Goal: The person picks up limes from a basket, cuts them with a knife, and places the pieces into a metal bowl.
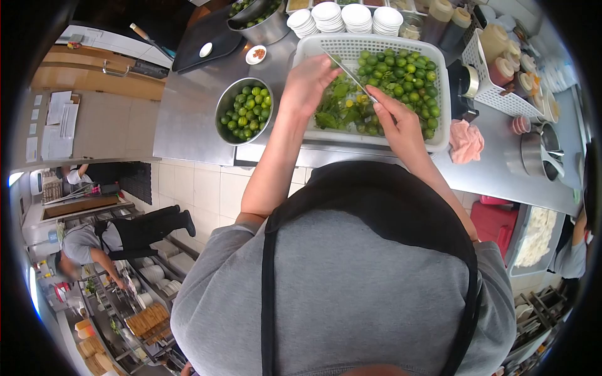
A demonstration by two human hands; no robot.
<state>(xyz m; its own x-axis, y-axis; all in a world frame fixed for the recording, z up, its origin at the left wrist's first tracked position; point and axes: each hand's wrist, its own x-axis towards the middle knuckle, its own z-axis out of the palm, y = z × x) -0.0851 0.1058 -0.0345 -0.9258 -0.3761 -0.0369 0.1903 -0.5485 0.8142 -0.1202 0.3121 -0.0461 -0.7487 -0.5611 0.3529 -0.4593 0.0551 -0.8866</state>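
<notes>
My right hand [396, 118] is closed round the handle of a knife [348, 72], its blade slanting up and left over a white plastic basket [443, 119]. Beside the blade tip, my left hand [308, 83] has its fingers curled on a small green lime [335, 63], partly hidden by the fingers. Many green limes [406, 78] fill the right side of the basket. Green leaves [332, 113] and a few yellowish pieces lie in its left part, below the hands. Left of my left forearm stands a steel bowl [221, 125] with more limes in it.
Stacked white dishes [328, 17] stand behind the basket, and a steel pot [269, 28] is at the back left. A pink cloth [465, 141] lies on the right, near a white crate [501, 97] of bottles. Another person [94, 241] works at shelves on the left.
</notes>
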